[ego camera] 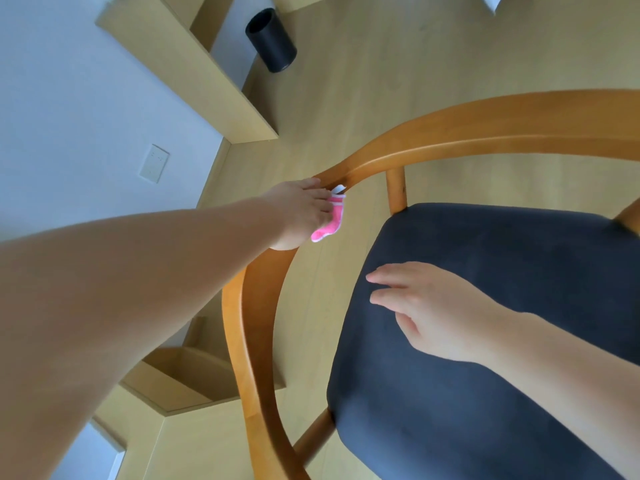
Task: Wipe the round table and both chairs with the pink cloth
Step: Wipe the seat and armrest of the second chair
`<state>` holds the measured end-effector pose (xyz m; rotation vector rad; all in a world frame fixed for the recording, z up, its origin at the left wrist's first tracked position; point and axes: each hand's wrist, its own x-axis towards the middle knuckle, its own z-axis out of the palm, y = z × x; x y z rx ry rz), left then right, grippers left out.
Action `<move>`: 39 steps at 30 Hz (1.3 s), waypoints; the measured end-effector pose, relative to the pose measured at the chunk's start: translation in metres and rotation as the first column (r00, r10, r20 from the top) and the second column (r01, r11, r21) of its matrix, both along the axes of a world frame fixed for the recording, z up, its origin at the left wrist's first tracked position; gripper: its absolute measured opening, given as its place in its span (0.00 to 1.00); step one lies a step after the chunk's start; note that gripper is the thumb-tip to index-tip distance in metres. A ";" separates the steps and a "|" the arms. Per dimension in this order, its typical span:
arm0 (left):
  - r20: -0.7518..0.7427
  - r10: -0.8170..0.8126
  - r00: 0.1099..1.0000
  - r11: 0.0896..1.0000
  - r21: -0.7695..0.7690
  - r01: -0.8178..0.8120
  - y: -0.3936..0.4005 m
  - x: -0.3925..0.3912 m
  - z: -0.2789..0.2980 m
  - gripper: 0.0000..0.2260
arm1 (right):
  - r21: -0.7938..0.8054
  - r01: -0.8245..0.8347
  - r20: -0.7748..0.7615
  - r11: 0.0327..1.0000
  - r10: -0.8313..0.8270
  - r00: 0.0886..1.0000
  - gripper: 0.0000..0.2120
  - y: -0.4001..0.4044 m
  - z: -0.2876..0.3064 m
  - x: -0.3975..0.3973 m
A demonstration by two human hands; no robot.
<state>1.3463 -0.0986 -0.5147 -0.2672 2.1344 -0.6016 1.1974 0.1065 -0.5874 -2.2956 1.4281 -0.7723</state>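
The left hand [294, 209] presses the pink cloth [329, 220] onto the wooden chair's curved armrest rail [415, 147], at ten o'clock from the navy seat cushion [485, 341]. Best to keep its grip wrapped and slide along the curve. The right hand [426, 313] hovers, fingers relaxed, empty. One chair, one cloth, one black bin [272, 39] visible.

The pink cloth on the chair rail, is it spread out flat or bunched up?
Bunched up. The pink cloth shows only as a small wad poking out under the left hand, which presses it against the curved wooden rail.
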 end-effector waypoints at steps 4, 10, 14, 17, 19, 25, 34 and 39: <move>-0.020 -0.010 1.000 0.999 -0.033 0.010 -0.009 -0.028 -0.006 0.26 | -0.004 0.022 0.015 1.000 -0.022 1.000 0.13 0.001 -0.003 -0.006; 0.011 -0.032 0.999 0.999 -0.040 0.032 -0.004 -0.029 -0.014 0.26 | -0.002 0.008 0.030 1.000 -0.008 1.000 0.13 0.006 -0.008 -0.003; 0.065 0.001 0.998 1.000 0.020 -0.002 0.010 0.010 -0.010 0.25 | 0.027 -0.009 0.027 1.000 0.008 1.000 0.12 0.010 -0.007 0.003; 0.100 0.078 0.992 0.993 0.083 -0.086 0.029 0.042 -0.007 0.23 | 0.061 -0.026 0.017 0.998 0.025 1.000 0.10 0.009 -0.001 0.011; 0.108 0.127 0.986 0.981 0.131 -0.141 0.046 0.060 -0.006 0.20 | 0.062 -0.045 0.007 0.997 0.045 0.999 0.10 0.007 0.004 0.018; 0.202 0.341 0.918 0.870 0.301 -0.390 0.105 0.110 -0.005 0.21 | 0.096 -0.123 -0.011 0.988 0.125 0.992 0.11 0.004 0.014 0.041; 0.300 0.527 0.795 0.631 0.487 -0.603 0.182 0.134 -0.003 0.28 | 0.119 -0.273 -0.065 0.955 0.282 0.957 0.11 0.003 0.046 0.087; 0.034 0.802 0.596 0.453 0.616 -0.645 0.177 0.133 0.040 0.22 | 0.174 -0.283 -0.095 0.943 0.302 0.949 0.14 0.012 0.090 0.085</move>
